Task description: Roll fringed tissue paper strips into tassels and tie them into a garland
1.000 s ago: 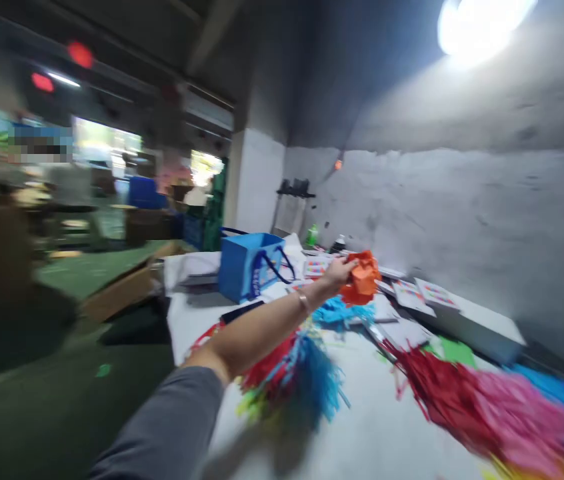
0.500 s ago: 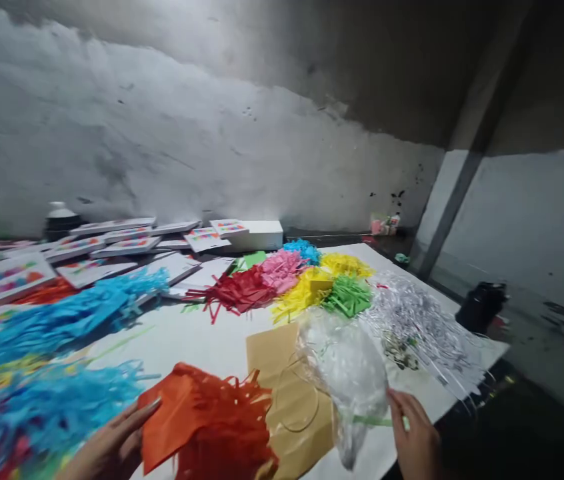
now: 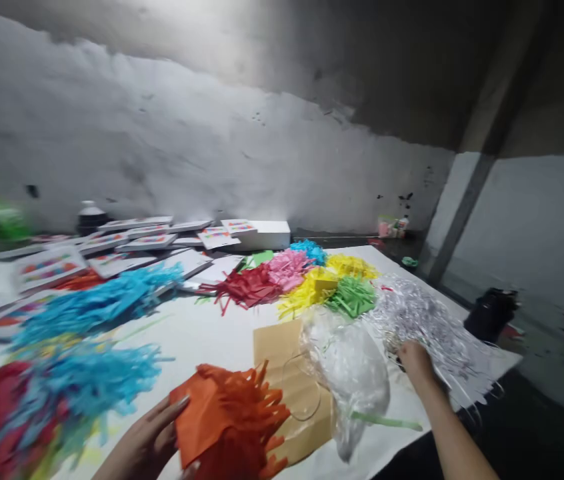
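My left hand (image 3: 155, 433) grips the uncut end of an orange fringed tissue-paper tassel (image 3: 227, 413) at the bottom middle; its cut strips fan out to the right. My right hand (image 3: 417, 360) is at a small dark tangled pile (image 3: 393, 343) beside the white strands. Its fingers look closed, their tips partly hidden, and what they pinch is too small to make out. Between the hands lie a brown paper sheet (image 3: 275, 347) and a clear plastic bag (image 3: 352, 367), with a thin light-green strip (image 3: 387, 421) across the bag's lower end.
Fringed paper bundles in red (image 3: 249, 287), pink (image 3: 289, 267), yellow (image 3: 352, 265), green (image 3: 352, 297) and blue (image 3: 97, 300) lie about the white tabletop (image 3: 202, 337). White strands (image 3: 422, 313) spread at right. Flat printed boxes (image 3: 147, 243) are piled along the wall.
My right hand has moved forward from beside the bag's lower end to the small dark pile. The light-green strip now lies uncovered. My left hand keeps the orange tassel; the view has shifted slightly left.
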Tool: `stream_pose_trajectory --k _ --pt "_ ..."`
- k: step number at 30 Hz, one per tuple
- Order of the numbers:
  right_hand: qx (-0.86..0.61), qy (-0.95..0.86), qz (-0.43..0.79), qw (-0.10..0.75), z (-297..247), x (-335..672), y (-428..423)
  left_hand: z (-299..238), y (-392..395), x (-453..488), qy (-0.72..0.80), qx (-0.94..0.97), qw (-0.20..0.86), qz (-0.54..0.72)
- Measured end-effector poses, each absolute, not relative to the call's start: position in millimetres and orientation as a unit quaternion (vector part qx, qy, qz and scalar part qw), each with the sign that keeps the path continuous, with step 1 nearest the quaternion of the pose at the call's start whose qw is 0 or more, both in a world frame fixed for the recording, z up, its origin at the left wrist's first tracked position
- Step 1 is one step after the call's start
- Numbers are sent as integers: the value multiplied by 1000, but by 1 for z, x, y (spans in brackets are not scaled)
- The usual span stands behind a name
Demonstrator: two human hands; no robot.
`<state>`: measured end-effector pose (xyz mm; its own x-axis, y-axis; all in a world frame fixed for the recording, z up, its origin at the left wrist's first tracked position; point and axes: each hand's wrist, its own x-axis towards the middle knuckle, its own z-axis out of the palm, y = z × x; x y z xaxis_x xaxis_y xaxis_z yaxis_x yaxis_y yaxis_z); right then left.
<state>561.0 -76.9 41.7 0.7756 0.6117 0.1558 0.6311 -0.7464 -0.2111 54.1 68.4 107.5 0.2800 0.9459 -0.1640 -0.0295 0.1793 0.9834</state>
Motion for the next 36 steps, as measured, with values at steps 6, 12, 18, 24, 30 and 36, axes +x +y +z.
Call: stream_pose_trajectory --k 6,12,18,24,30,36 --pt "-880 -427 -109 179 57 509 -91 94 57 55 368 378 751 398" --pt "-447 -781 -187 394 61 289 -64 82 45 64 306 382 772 405" --pt "-427 -741 -24 518 70 220 -40 83 26 53 321 388 752 426" --pt "-490 -553 324 591 59 210 -31 64 3 45 302 586 614 434" --pt "-507 -533 379 561 63 218 -32 72 11 45 308 638 572 413" --pt "-503 -651 19 568 54 211 -46 78 12 48 313 660 553 401"
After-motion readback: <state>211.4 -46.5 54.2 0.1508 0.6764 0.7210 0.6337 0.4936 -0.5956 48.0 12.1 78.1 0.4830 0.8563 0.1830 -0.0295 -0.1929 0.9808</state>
